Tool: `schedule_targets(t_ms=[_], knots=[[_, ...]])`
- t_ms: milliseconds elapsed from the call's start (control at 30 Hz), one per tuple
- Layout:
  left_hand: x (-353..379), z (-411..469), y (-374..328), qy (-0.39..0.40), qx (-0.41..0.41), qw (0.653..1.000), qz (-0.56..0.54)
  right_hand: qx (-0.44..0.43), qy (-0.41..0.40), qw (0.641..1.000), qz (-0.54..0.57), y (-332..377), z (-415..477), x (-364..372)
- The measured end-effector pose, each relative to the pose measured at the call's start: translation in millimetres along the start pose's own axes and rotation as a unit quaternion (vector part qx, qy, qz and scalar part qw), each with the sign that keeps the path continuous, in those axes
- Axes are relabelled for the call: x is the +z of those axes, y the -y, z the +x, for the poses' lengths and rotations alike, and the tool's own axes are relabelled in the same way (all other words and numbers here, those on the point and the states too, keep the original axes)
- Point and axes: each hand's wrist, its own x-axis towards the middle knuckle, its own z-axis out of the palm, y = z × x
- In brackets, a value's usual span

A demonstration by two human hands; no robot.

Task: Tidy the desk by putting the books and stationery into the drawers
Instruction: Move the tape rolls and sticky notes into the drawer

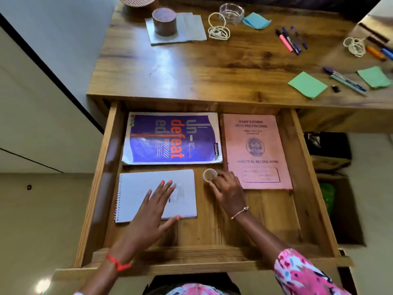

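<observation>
The wooden drawer [100, 184] is pulled out below the desk [191, 67]. Inside lie a purple notebook [172, 138], a pink record book [256, 150] and a white spiral notepad [136, 188]. My left hand [153, 205] rests flat and open on the notepad. My right hand [227, 190] holds a small roll of tape [210, 175] on the drawer floor between the notepad and the pink book. On the desk lie several markers [290, 40], pens [346, 80] and green sticky notes [307, 84].
On the desk stand two round wooden boxes [164, 21], a glass dish [231, 12], white cords [219, 28], blue paper [256, 20] and a small black clip [336, 88]. More pens and a cord [356, 46] lie at the far right. A dark bag [327, 150] sits beside the drawer.
</observation>
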Motion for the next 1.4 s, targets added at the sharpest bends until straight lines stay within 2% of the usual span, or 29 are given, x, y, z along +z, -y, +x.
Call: schedule_targets(t_ms=[267,400,467,633,833,967,1067,1200,1300,1400], knots=[[15.6,-36.1,-12.7,0.038,0.015,0.997,0.067,0.024,0.019,0.999,-0.031,3.3,-5.1,9.0],[10.9,-26.1,-10.3,0.017,0.012,0.999,0.048,0.042,0.028,0.998,-0.036,3.6,-5.1,10.3],[2.2,-12.4,-3.8,0.004,0.019,0.998,0.053,0.044,0.004,0.999,-0.019,4.7,3.2,7.4],[-47.4,66.4,33.0,-0.061,0.023,0.996,0.066,0.003,-0.082,0.996,0.038,11.4,59.6,-12.6],[-129.7,197.2,81.3,-0.136,0.022,0.984,0.113,-0.045,-0.166,0.981,0.09,30.1,170.4,-43.2],[-157.4,265.2,111.3,-0.103,-0.025,0.986,0.13,-0.069,-0.176,0.98,0.065,45.8,245.9,-48.9],[-158.3,288.4,130.8,-0.044,-0.089,0.987,0.13,-0.069,-0.166,0.981,0.07,59.3,305.4,-44.5],[-155.1,291.8,139.3,-0.059,-0.083,0.987,0.127,-0.033,-0.098,0.991,0.091,73.5,377.0,-31.9],[-153.8,292.1,139.9,-0.076,-0.078,0.987,0.117,0.002,-0.017,0.997,0.069,79.5,428.6,-16.0],[-152.7,292.9,142.2,-0.091,-0.068,0.987,0.115,0.029,0.024,0.998,0.058,88.1,467.4,-6.0]])
